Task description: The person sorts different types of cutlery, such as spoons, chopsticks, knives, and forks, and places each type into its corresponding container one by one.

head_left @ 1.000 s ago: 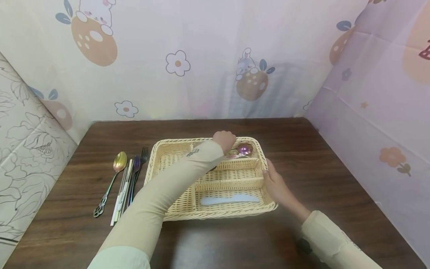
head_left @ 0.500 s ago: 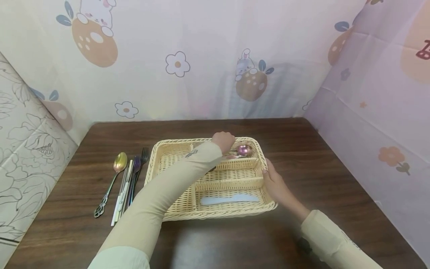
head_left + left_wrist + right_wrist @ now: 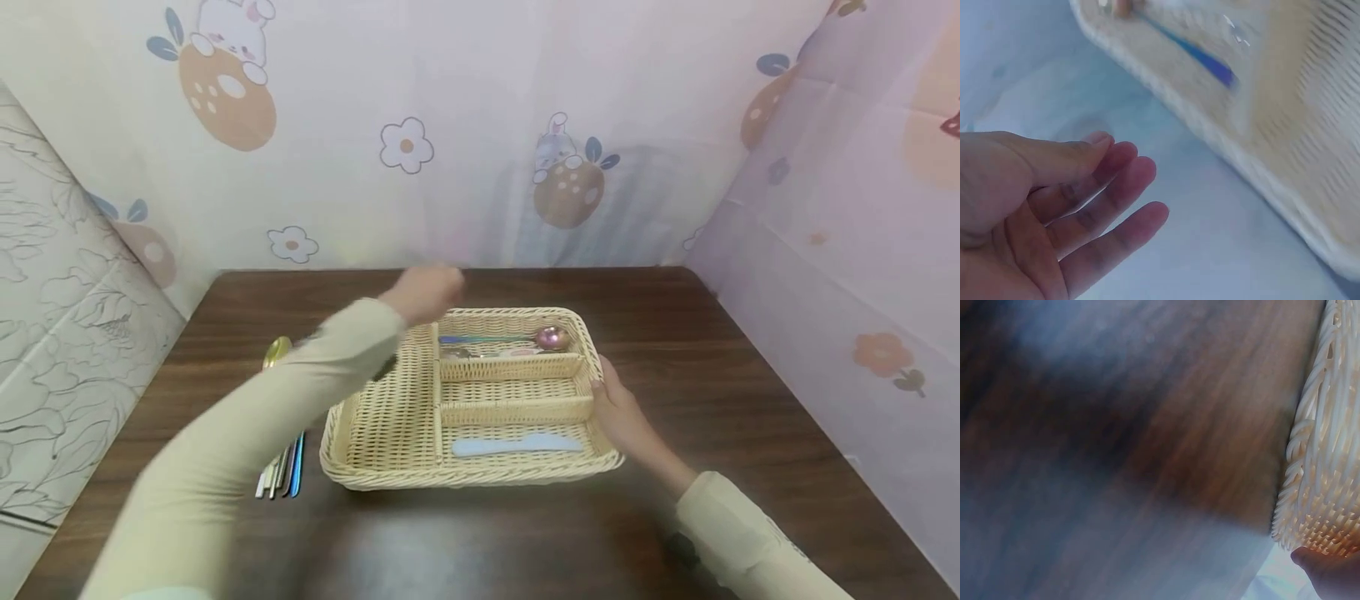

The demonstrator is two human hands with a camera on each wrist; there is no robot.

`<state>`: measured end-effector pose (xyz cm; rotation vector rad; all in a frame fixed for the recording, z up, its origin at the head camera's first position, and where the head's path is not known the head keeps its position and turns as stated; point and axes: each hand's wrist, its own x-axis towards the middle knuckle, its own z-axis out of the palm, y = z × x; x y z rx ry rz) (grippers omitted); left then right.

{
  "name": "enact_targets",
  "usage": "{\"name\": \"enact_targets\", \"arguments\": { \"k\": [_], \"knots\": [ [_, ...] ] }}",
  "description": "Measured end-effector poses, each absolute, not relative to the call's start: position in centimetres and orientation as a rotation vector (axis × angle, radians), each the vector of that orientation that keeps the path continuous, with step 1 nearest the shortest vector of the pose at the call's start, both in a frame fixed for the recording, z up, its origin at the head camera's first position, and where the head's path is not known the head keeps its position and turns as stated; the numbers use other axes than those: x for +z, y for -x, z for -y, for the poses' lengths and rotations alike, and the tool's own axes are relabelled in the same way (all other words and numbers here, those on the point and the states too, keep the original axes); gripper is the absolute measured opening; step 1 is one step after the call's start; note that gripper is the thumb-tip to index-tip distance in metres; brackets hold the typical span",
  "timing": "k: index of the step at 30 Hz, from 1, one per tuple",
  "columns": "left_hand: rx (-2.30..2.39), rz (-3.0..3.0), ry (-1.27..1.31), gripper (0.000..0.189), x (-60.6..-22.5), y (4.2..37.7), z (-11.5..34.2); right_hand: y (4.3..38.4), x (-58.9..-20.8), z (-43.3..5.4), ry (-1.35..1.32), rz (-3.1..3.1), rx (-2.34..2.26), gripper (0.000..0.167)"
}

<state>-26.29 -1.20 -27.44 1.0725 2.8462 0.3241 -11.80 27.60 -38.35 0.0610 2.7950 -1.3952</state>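
Note:
A cream woven basket (image 3: 480,479) with divided compartments stands on the dark wooden table. My left hand (image 3: 423,293) is raised over its back left rim; in the left wrist view that hand (image 3: 1079,212) has loosely bent fingers, holds nothing and is apart from the basket (image 3: 1191,115). A spoon with a purple bowl (image 3: 552,337) and blue handle lies in the back right compartment, beside other partly hidden cutlery. The front right compartment holds a pale blue plastic knife (image 3: 517,444). My right hand (image 3: 622,417) grips the basket's right side, thumb at the rim.
Left of the basket, a gold-bowled spoon (image 3: 276,350) and a bunch of chopsticks and cutlery handles (image 3: 281,475) lie on the table (image 3: 465,542), partly hidden by my left sleeve. Patterned curtains (image 3: 480,167) border the table's back and sides.
My left hand has left the back right compartment and moved up and left, uncovering the blue-handled spoon lying there. My right hand stays on the basket's right side.

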Motion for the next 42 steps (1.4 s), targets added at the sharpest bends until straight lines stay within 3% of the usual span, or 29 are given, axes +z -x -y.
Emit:
{"name": "enact_targets", "arguments": {
  "k": [7, 14, 18, 24, 28, 42],
  "knots": [
    [0.376, -2.937, -0.822, 0.015, -27.8, 24.8, 13.9, 11.8, -38.0, -28.2, -0.078, -2.778, -1.373, 0.053],
    [0.411, -2.892, -0.566, 0.017, -31.7, 23.3, 20.1, 10.9, -37.6, -29.7, -0.101, -2.818, -1.347, 0.054],
    [0.412, -2.827, -0.449, 0.027, -34.2, 23.2, 21.6, 10.8, -37.4, -30.0, -0.091, -2.823, -1.338, 0.055],
    [0.399, -2.763, -0.399, 0.02, -37.0, 22.9, 22.5, 10.9, -37.3, -29.7, -0.071, -2.795, -1.35, 0.055],
    [0.417, -2.794, -0.383, 0.033, -38.0, 22.5, 22.5, 11.0, -37.3, -29.5, -0.068, -2.794, -1.335, 0.055],
    [0.638, -2.714, -0.276, 0.018, -38.7, 22.9, 22.3, 11.0, -37.1, -29.3, -0.086, -2.797, -1.335, 0.054]
  ]
}}
